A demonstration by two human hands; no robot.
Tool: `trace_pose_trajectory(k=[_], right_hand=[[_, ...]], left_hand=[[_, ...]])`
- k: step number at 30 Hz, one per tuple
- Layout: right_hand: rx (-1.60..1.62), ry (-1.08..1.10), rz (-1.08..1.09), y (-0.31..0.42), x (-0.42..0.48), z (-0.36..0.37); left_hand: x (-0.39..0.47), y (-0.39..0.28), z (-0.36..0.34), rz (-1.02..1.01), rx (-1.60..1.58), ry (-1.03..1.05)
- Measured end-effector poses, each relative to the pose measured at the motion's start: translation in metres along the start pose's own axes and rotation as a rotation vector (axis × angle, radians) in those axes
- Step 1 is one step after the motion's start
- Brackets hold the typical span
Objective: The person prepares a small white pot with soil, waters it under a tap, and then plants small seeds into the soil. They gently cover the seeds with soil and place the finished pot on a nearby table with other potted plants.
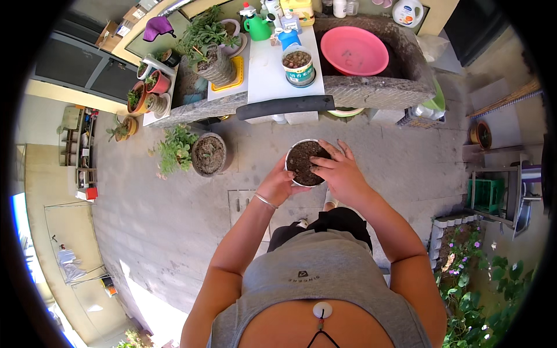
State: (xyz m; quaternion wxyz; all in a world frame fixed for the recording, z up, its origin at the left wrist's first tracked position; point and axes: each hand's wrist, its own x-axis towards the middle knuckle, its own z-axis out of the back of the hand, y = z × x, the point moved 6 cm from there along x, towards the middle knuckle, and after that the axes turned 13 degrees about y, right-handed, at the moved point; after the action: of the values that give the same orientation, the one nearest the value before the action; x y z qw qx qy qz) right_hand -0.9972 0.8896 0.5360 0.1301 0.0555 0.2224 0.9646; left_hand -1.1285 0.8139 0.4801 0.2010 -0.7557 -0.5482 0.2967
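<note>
A round pot with a white rim, filled with dark soil (304,162), is held up in front of me over the paved floor. My left hand (278,180) grips its left and lower side, thumb on the rim by the soil. My right hand (341,172) lies over the pot's right side, its soiled fingers spread, some touching the soil. Beyond the pot, on a white board, stands a labelled tub of brownish granules (297,65). A grey pot of soil with a small seedling (209,154) stands on the floor at the left.
A stone trough (378,91) across the front holds a pink basin (354,51). A green watering can (256,25) and bottles stand on the board. A leafy potted plant (176,148) is beside the grey pot; more pots (158,82) line the ledge at left. A flower bed (461,256) lies at right.
</note>
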Motion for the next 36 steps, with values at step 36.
trace_pose_trajectory(k=[36], right_hand=[[0.801, -0.228, -0.349, -0.218, 0.269, 0.096]], left_hand=[[0.186, -0.273, 0.201, 0.039, -0.096, 0.010]])
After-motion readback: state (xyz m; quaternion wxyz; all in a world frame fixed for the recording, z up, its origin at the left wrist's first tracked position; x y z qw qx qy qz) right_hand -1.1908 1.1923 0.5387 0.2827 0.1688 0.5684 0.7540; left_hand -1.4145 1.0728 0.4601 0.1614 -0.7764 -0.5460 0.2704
